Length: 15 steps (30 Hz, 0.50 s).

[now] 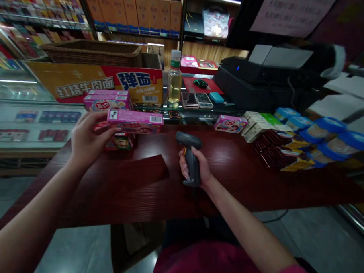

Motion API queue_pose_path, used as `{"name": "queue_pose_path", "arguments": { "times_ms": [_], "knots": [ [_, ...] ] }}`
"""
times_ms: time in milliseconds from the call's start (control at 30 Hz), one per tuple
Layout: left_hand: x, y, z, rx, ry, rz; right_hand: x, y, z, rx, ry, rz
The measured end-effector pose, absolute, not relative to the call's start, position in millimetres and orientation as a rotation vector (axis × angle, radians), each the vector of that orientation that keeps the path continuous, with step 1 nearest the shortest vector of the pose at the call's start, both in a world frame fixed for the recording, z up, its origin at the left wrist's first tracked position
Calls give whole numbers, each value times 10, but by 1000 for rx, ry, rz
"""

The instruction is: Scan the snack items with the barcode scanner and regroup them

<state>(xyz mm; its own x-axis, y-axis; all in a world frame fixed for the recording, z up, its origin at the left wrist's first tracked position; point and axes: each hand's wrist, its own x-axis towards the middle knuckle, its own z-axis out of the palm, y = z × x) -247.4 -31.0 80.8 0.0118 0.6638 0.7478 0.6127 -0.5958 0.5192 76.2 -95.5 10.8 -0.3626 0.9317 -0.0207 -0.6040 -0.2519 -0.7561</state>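
My left hand (87, 138) grips a long pink box (135, 117) by its left end, holding it level above the dark red counter (226, 183), its barcode label facing me. Under it stands a small red and green pack (121, 141). Behind it sits another pink box (107, 100). My right hand (198, 168) is wrapped round the handle of a grey barcode scanner (188, 152), whose head points toward the pink box.
A small pink box (230, 123), green-white packs (260, 125), dark stacked bars (276, 152) and blue-lidded tubs (326, 136) lie to the right. Behind are a bottle (174, 78), phones (197, 99), a black register (258, 79) and a noodle carton (107, 81).
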Motion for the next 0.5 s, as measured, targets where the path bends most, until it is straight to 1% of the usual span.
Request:
{"name": "queue_pose_path", "arguments": {
  "times_ms": [200, 500],
  "knots": [
    [-3141, 15, 824, 1954, 1491, 1688, 176, -789, 144, -533, -807, 1846],
    [-3472, 307, 658, 1838, 1490, 1649, -219, -574, 141, -561, -789, 1824]
  ]
}}
